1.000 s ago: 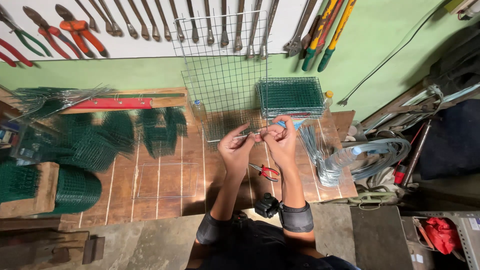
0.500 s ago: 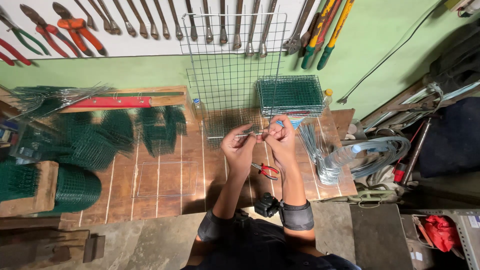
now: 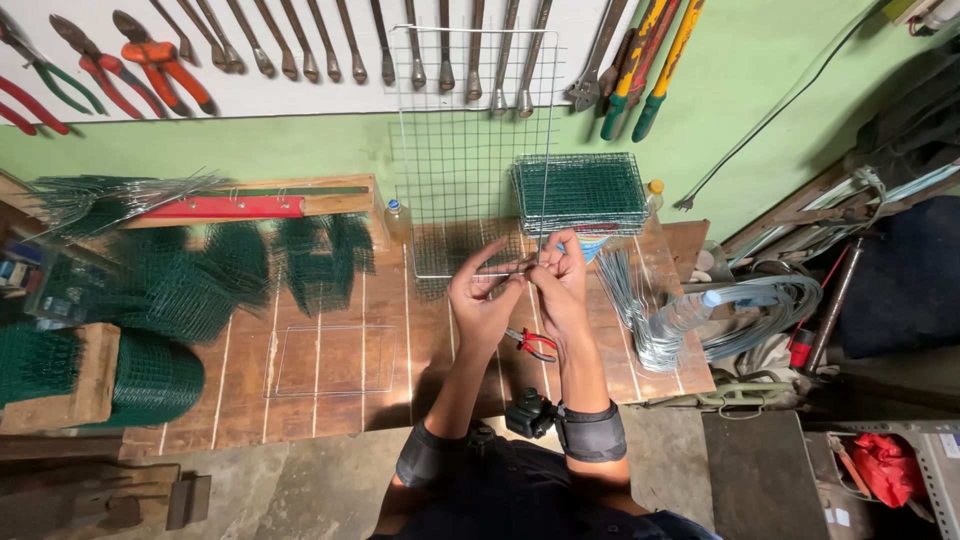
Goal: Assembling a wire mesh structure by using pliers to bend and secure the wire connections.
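My left hand and my right hand meet over the wooden workbench, fingertips pinched together on the lower edge of an upright bare wire mesh panel. The panel leans back toward the green wall. A thin piece of wire seems held between the fingers; it is too small to make out. Red-handled pliers lie on the bench just below my hands, untouched.
A stack of green mesh panels sits behind my right hand. Bundled wire rods lie at the right edge. Green mesh pieces and rolls fill the left. A flat wire frame lies mid-bench. Tools hang on the wall.
My hands stay at the same spot on the panel's lower edge; only the fingers shift slightly.
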